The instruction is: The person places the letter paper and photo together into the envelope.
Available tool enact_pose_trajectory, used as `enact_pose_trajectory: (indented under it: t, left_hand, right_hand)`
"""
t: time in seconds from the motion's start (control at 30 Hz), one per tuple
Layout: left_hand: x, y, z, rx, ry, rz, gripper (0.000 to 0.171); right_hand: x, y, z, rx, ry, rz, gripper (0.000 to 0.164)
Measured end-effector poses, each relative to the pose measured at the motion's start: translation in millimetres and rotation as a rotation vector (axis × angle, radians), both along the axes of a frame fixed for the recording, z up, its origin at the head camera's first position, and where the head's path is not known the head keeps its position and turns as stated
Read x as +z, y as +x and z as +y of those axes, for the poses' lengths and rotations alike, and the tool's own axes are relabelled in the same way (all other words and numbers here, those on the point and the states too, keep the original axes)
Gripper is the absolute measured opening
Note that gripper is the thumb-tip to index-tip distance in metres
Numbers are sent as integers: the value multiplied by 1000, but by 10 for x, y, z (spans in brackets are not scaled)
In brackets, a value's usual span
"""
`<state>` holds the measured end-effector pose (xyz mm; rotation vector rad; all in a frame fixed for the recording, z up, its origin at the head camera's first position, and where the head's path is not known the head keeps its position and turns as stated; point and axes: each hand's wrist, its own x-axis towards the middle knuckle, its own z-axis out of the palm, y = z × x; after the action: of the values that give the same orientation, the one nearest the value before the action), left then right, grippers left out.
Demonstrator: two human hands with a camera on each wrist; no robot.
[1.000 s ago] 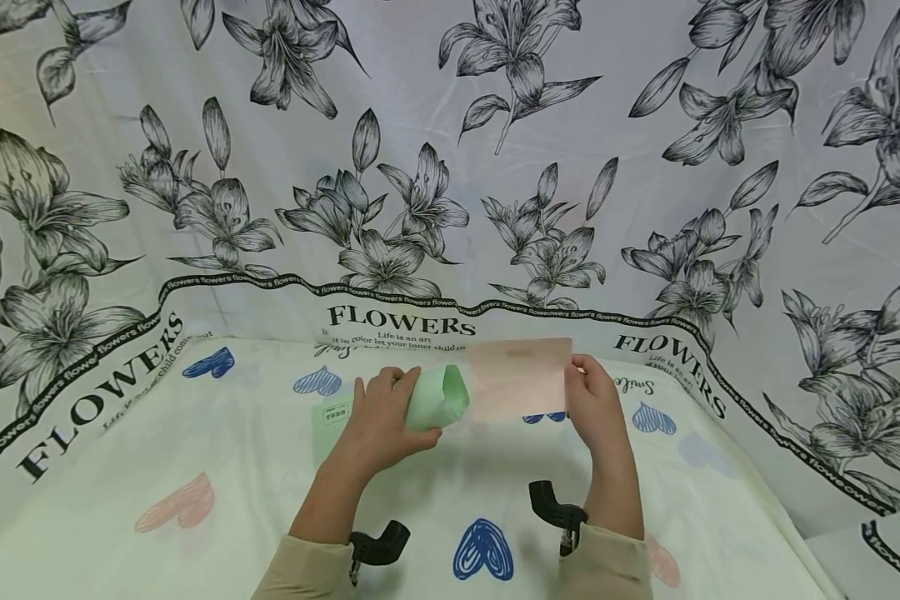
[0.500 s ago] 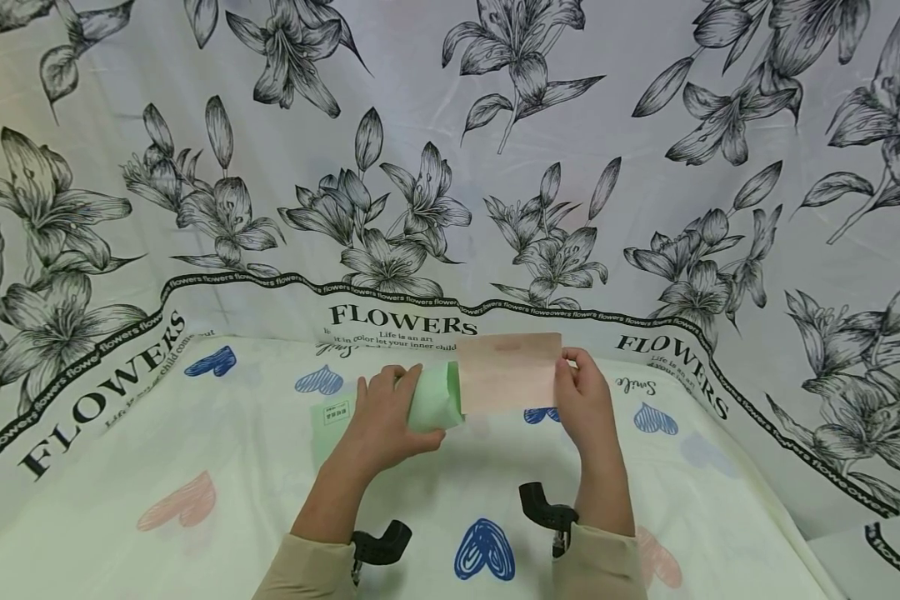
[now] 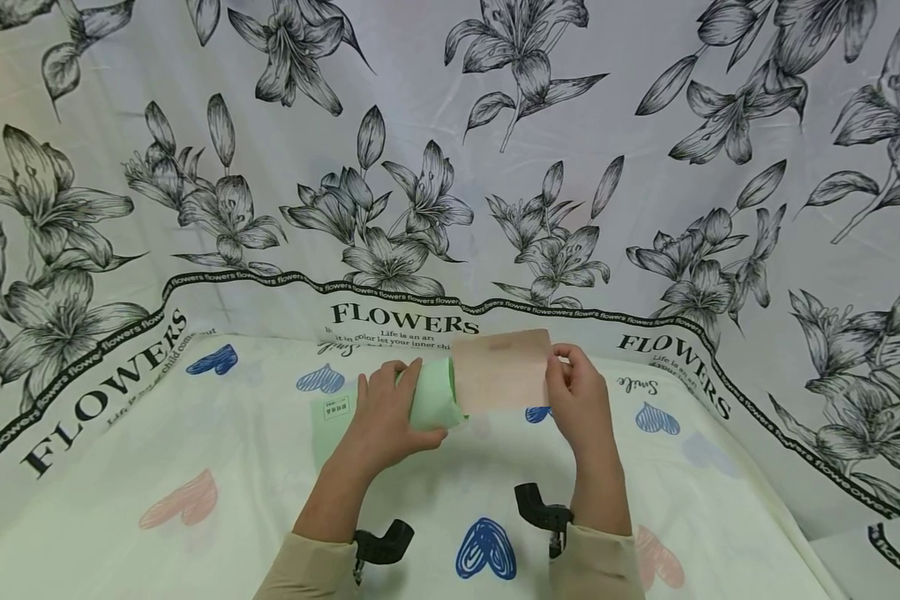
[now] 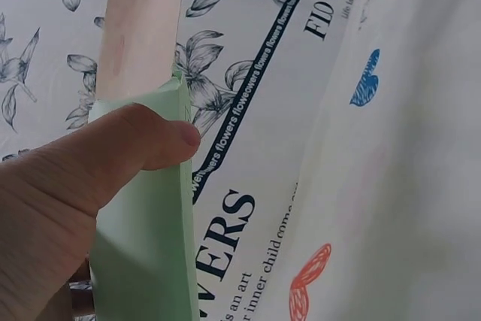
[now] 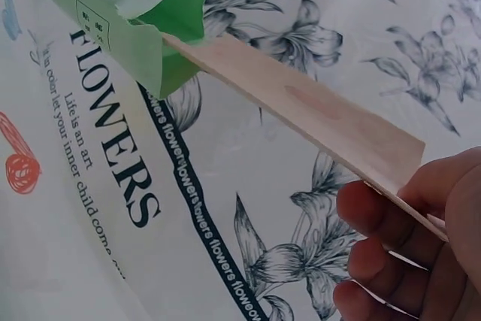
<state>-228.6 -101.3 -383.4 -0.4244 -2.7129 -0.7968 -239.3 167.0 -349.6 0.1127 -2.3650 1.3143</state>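
Observation:
In the head view my left hand (image 3: 381,421) grips a green paper envelope (image 3: 432,395), its thumb on the near side. The envelope's mouth bulges open toward the right, and a small box of printed characters shows at its left end. A thin, stiff pale-pink card (image 3: 501,372) meets that mouth. In the right wrist view one end of the card (image 5: 316,107) sits just inside the opening. My right hand (image 3: 581,402) pinches the card's far end between thumb and fingers. The left wrist view shows the left thumb across the envelope (image 4: 143,246); most of that hand's fingers are hidden.
A whitish cloth (image 3: 240,442) with printed hearts covers the table beneath the hands. Behind it hangs a white curtain (image 3: 420,75) with black lily drawings. Black wrist mounts (image 3: 384,543) stick out from both sleeves.
My right hand has moved left with the pink card, bringing its end from beside the envelope's mouth into it. The left hand and envelope stay nearly in place.

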Motion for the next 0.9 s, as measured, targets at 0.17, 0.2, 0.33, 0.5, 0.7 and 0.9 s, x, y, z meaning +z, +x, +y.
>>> enact_pose_trajectory:
  t: [0.17,0.2,0.33,0.5,0.7,0.9]
  left_hand:
    - [8,1,2,0,2,9,110]
    - [11,4,2,-1,5,8,110]
    - [22,8,9,-2,8,5,110]
    - [29,10,16,-3,-11,14,112]
    - [23,8,15,-3,-21,29,112]
    - [18,3,8,-20,-23,51,112]
  right_hand:
    - [30,18,6,5,40,-41,28]
    - [38,22,8,2,45,-46,29]
    - [72,44,16,-10,63,-64,31]
    - [108,73,36,-11,81,-86,35]
    - [97,59,50,21,66,-99,34]
    - [94,50,57,72,22,-126,33]
